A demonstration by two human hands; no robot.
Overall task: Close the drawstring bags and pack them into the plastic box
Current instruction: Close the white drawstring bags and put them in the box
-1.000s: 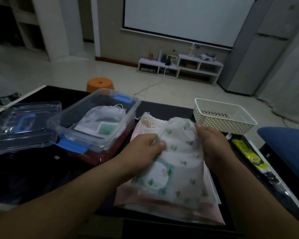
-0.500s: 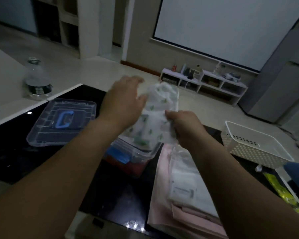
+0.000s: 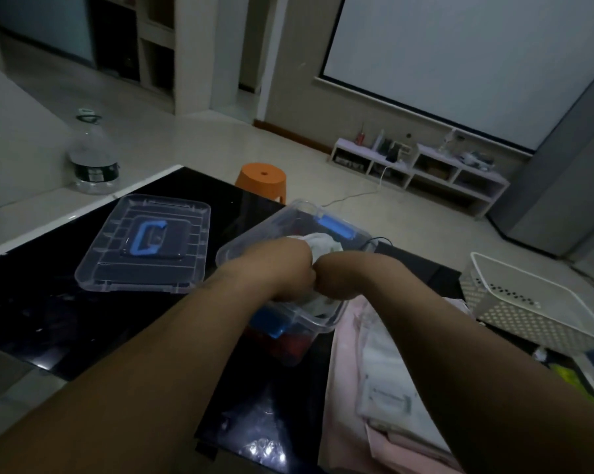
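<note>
Drawstring bag (image 3: 323, 242) lies inside the clear plastic box (image 3: 299, 208) at frame centre on the counter (image 3: 49, 302). The left hand (image 3: 282, 268) and right hand (image 3: 336, 278) touch knuckles over it with their fingers hidden, so I cannot tell whether they grip it.

The plastic box (image 3: 324, 323) at the centre is clear, smooth plastic with glossy blue clips. Its lid (image 3: 186, 234) at ten o'clock is the same clear plastic. The drawstring bag (image 3: 323, 244) inside is thin, matt white cloth. The tabletop (image 3: 49, 302) is glossy black and smooth. At five o'clock lie matt pink cloth bags (image 3: 343, 388), and at three o'clock a white perforated plastic basket (image 3: 528, 302).
</note>
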